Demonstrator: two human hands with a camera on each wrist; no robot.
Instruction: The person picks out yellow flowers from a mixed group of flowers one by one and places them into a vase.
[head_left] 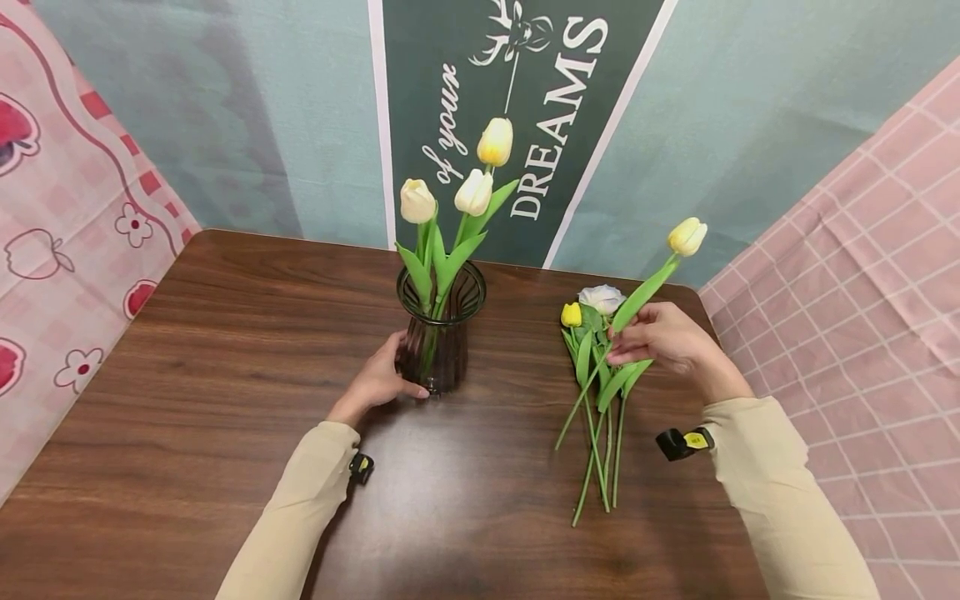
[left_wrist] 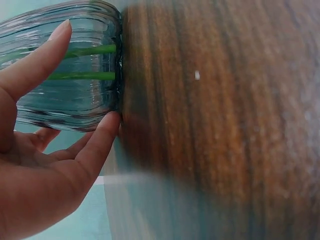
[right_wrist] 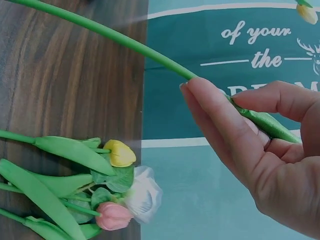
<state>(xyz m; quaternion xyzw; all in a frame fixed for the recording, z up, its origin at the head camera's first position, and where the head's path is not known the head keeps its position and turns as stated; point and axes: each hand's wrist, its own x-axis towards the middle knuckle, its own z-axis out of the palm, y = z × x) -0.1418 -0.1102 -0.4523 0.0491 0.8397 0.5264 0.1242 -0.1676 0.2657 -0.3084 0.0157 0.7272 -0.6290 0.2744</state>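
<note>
A dark ribbed glass vase [head_left: 456, 358] stands upright on the table, holding a cream tulip [head_left: 417, 202], a white tulip [head_left: 474, 192] and a yellow-white tulip [head_left: 496, 142]. My left hand [head_left: 378, 379] grips it low on its left side, thumb [left_wrist: 47, 52] and fingers around the glass. Two green stems show inside. My right hand [head_left: 667, 337] pinches the stem of a pale yellow tulip [head_left: 687, 237] between thumb and fingers, raised above a bunch of flowers. In that bunch are a yellow tulip [head_left: 571, 314], a whitish rose-like flower [head_left: 601, 298] and a pink tulip [right_wrist: 114, 216].
The brown wooden table [head_left: 225, 367] ends against a teal cloth backdrop [head_left: 337, 125] printed with lettering. Pink patterned cloth [head_left: 67, 250] hangs on the left, and pink checked cloth [head_left: 877, 317] on the right. The loose flowers' stems point toward the table's near side.
</note>
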